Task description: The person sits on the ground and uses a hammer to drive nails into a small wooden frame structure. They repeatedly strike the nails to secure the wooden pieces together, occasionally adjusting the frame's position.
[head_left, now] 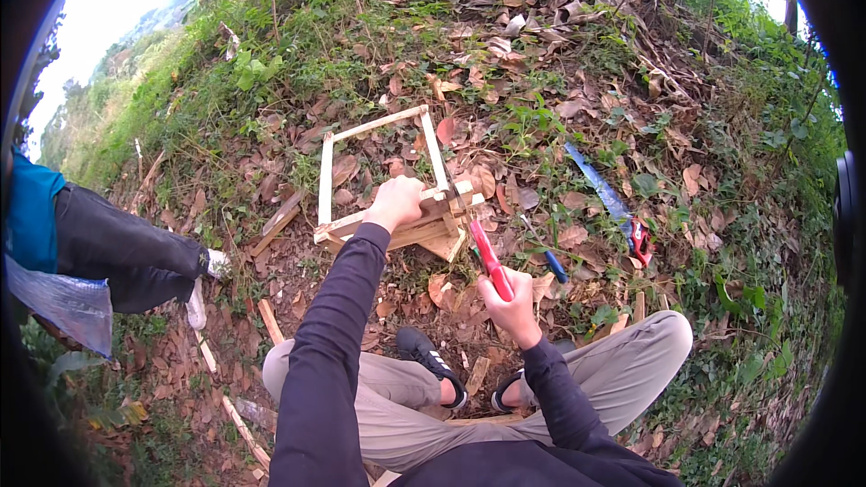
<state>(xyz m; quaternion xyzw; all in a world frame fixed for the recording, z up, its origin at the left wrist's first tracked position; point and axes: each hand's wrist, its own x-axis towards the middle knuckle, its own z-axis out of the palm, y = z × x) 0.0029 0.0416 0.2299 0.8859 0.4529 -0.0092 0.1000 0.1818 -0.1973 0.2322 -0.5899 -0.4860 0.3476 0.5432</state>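
Note:
A pale wooden frame (327,180) made of thin strips lies on the leaf litter in front of me, with several short wood pieces (442,242) stacked at its near side. My left hand (397,203) is closed over the wood at that near side, pressing on it; its fingertips are partly hidden. In my right hand (511,308) is a hand saw (487,257) gripped by its red handle. The thin dark blade points away from me and crosses the right ends of the stacked pieces. Whether its teeth are in the wood, I cannot tell.
To the right lie a second saw (600,188) with a bluish blade and red-black handle, and a blue-handled screwdriver (554,265). Wood offcuts (476,375) lie around my feet. Another person's dark-trousered leg (126,248) is at the left. Grass and leaves rise on a slope beyond.

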